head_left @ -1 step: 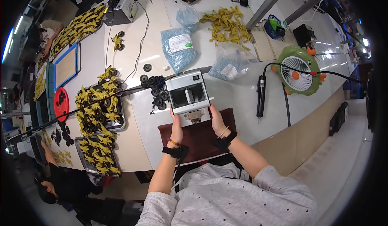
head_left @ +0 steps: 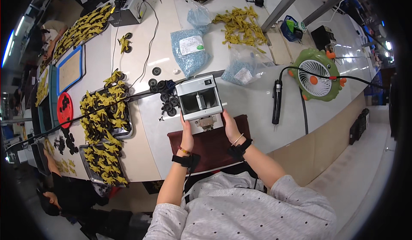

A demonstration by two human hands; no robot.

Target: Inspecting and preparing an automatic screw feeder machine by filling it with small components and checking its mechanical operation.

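A white, box-shaped screw feeder [head_left: 187, 86] sits in front of me, its dark hopper uncovered on top and a small metal block at its near side. My left hand [head_left: 187, 136] grips its near left corner. At the near right corner my right hand [head_left: 231, 129] holds it too, thumb up along the edge. The other fingers of both hands are mostly hidden by the machine. Beneath my wrists lies a dark red mat [head_left: 210, 147]. Black toy wheels [head_left: 168, 102] are heaped just left of the feeder.
Trays of yellow-and-black toy motorcycles [head_left: 103, 115] stand left. Bags of blue granules [head_left: 189, 53] and loose yellow parts [head_left: 242, 25] lie beyond. To the right are an electric screwdriver [head_left: 277, 102] and a green fan [head_left: 319, 74]. A cable [head_left: 148, 93] crosses the table; another person [head_left: 64, 192] works at lower left.
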